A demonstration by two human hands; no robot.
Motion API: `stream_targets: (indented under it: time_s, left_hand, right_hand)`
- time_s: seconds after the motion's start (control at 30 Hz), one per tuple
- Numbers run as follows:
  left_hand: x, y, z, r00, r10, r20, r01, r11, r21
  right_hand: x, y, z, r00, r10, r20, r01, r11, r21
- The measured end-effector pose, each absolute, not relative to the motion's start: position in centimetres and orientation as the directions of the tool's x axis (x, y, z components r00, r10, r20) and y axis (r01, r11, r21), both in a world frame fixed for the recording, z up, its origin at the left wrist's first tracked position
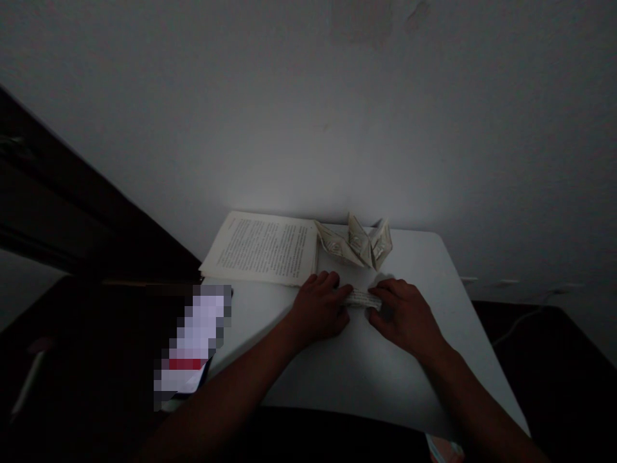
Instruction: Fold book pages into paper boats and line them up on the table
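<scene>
My left hand [322,308] and my right hand [403,315] rest on a small white table [357,379], both with fingers curled and pressed on a narrow folded strip of printed paper [361,298] between them. Just beyond the strip stand folded paper shapes [359,244] made of printed pages, pointed like small boats. An open book [263,247] with printed text lies at the table's far left, close to my left hand.
A pale wall [308,128] rises right behind the table. Dark furniture [72,212] fills the left side. A blurred-out flat object [193,341] lies at the table's left edge. The floor around is dark.
</scene>
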State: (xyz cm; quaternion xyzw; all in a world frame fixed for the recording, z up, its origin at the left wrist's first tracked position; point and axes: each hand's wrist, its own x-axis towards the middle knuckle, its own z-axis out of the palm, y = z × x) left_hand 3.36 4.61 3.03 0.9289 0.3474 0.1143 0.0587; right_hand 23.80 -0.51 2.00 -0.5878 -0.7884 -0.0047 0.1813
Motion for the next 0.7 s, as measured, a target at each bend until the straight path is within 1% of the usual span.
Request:
stream_targets:
  time_s: [0.13,0.27,0.33,0.4,0.53,0.6,0.7]
  left_hand:
    - [3.38,4.91,2.75,0.733,0.656,0.181,0.627,-0.754,0.194]
    - [3.19,5.2,2.74,0.762,0.628,0.16,0.595,-0.776,0.21]
    - [3.05,5.21,2.87,0.775,0.618,0.133,0.577,-0.777,0.252]
    - [2.9,5.15,3.01,0.789,0.606,0.102,0.551,-0.771,0.318]
    - [2.69,5.0,3.19,0.805,0.59,0.065,0.515,-0.749,0.416]
    - [2.62,4.99,3.22,0.804,0.59,0.066,0.504,-0.737,0.451]
    - [2.59,5.03,3.18,0.798,0.593,0.111,0.464,-0.721,0.515]
  right_hand:
    - [23.81,-0.47,1.77,-0.253,0.913,0.321,0.91,0.338,-0.242]
    - [23.59,-0.41,1.6,-0.276,0.873,0.402,0.859,0.412,-0.304]
    - [23.37,-0.39,1.64,-0.293,0.85,0.439,0.818,0.46,-0.345]
    - [23.18,-0.36,1.69,-0.313,0.832,0.458,0.768,0.505,-0.393]
    - [23.05,-0.25,1.56,-0.34,0.832,0.439,0.694,0.537,-0.48]
    - [23.09,-0.22,1.42,-0.343,0.838,0.424,0.677,0.533,-0.507]
    - [23.07,-0.22,1.34,-0.356,0.842,0.406,0.662,0.533,-0.527]
